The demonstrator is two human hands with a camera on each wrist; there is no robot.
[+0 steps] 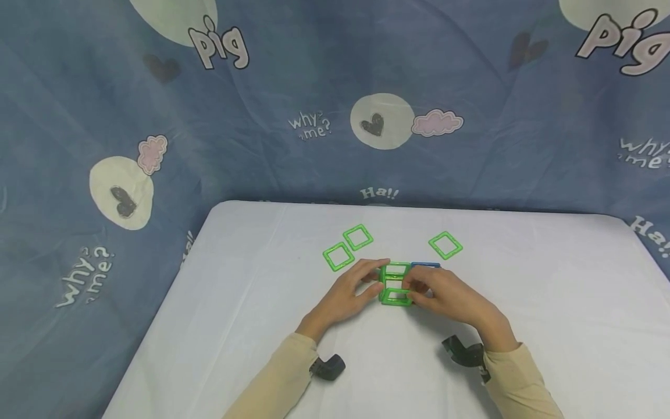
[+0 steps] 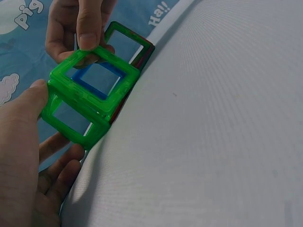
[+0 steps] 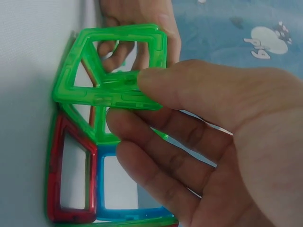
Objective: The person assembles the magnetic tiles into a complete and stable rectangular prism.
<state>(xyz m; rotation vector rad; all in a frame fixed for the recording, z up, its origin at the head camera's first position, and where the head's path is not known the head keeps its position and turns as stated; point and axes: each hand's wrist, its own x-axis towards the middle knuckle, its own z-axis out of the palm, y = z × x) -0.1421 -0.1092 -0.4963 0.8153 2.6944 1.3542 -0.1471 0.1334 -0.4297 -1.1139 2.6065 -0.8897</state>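
Green square magnetic tiles, with red and blue ones, form a small hollow structure (image 1: 396,278) on the white table. My left hand (image 1: 342,294) is at its left side, thumb and fingers spread around the green end. In the left wrist view, the left thumb (image 2: 35,97) touches a corner and the fingers reach the lower edge. My right hand (image 1: 445,291) pinches a green square tile (image 3: 78,68) between thumb and fingertips, at the structure's open side. A red tile (image 3: 56,170) and a blue tile (image 3: 100,179) stand below it in the right wrist view.
Two loose green square frames (image 1: 338,256) lie corner to corner behind the left hand. Another green frame (image 1: 445,245) lies farther right. The white-covered table (image 1: 235,326) meets a blue printed curtain (image 1: 293,75) at its back edge.
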